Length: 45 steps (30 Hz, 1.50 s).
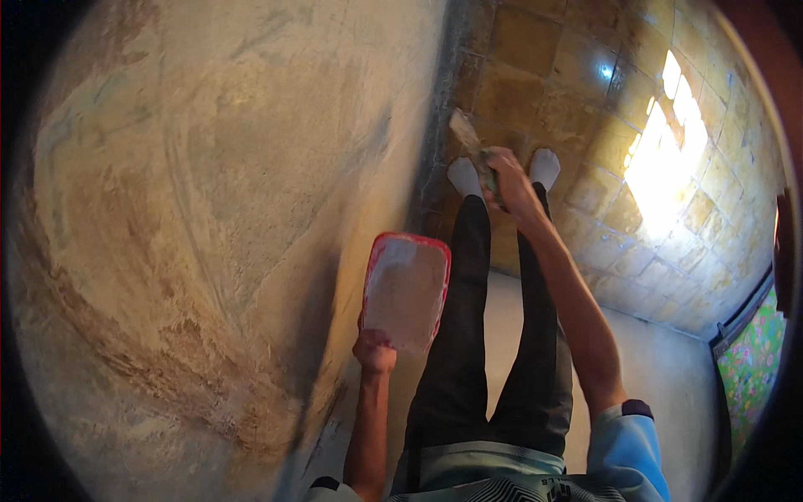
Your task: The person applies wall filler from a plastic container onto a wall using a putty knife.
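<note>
My left hand (375, 351) grips the near end of a red-rimmed rectangular tray (447, 263), close beside the wall. Smooth pale grey paste (407, 289) covers the inside of the tray. Ahead and to the right, my right hand (512, 177) is closed around the dark handle of a flat-ended hand tool (465, 130). Its pale end points forward and left, toward the foot of the wall, apart from the tray. Blur hides whether this tool is a putty knife or a brush.
A rough, patchy plastered wall (209, 159) rises along my left. Brown square tiles (523, 42) cover the floor ahead, with bright sunlight (669, 167) on the right. My feet in pale socks (544, 167) stand near the wall. Flowered green cloth (753, 368) shows at far right.
</note>
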Each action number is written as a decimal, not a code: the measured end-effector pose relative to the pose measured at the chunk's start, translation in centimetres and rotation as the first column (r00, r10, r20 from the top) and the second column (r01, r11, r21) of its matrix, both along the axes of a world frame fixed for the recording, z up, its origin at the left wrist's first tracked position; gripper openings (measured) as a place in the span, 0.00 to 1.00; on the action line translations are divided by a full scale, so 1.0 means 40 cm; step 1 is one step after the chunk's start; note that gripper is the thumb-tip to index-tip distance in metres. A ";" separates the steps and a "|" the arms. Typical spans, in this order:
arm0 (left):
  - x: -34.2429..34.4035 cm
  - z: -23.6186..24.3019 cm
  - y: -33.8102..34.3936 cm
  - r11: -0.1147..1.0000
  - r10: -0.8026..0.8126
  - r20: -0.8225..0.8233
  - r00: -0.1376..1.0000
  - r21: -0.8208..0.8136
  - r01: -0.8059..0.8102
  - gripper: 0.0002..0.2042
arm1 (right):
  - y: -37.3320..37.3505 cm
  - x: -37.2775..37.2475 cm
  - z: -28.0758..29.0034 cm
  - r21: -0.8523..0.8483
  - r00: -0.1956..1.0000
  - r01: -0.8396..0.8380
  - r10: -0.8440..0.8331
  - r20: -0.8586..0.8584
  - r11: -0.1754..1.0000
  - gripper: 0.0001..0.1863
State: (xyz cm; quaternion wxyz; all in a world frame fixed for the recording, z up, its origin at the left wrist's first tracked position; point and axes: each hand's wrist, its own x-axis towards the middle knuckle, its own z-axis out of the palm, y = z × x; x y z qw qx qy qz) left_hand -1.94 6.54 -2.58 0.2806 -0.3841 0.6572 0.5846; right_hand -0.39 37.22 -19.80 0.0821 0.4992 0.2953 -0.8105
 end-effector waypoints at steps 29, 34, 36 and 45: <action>0.056 0.116 -0.423 0.983 -0.053 0.067 0.996 -0.170 0.064 0.29 | -0.228 -0.328 -0.100 -0.118 0.985 -0.007 0.027 0.169 0.993 0.12; 0.016 0.143 -0.157 0.999 0.042 0.141 0.989 -0.030 -0.038 0.34 | -0.211 -0.307 -0.078 -0.018 0.990 -0.059 0.060 0.129 0.998 0.14; 0.008 0.147 -0.132 0.998 0.061 0.135 0.989 -0.005 -0.061 0.34 | -0.209 -0.303 -0.062 -0.003 0.988 -0.112 0.111 0.107 0.994 0.13; 0.008 0.153 -0.196 0.999 -0.004 0.142 0.990 -0.044 0.010 0.29 | -0.224 -0.249 0.174 0.020 0.996 -0.039 0.041 -0.080 0.999 0.16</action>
